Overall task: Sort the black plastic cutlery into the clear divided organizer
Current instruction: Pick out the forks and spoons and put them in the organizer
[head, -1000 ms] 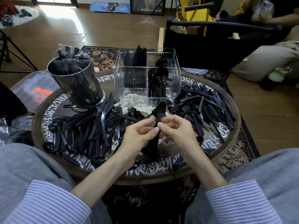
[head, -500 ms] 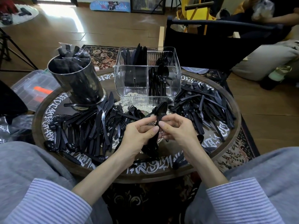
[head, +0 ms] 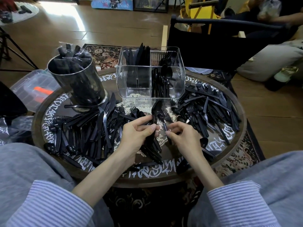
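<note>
Spoons (head: 155,112), glossy black plastic, sit bundled in the left hand (head: 137,133), whose fingers curl round the handles; the bowls rise toward the organizer (head: 150,74). Right hand (head: 183,136) pinches a thin black piece (head: 165,126) just beside the bundle; its type is hard to make out. Handle ends are hidden under the left palm. The bundle's long axis runs from the table (head: 164,179) edge up and away, slightly tilted.

Left hand (head: 137,133) grip curled, right hand (head: 183,138) fingers pinching
</note>
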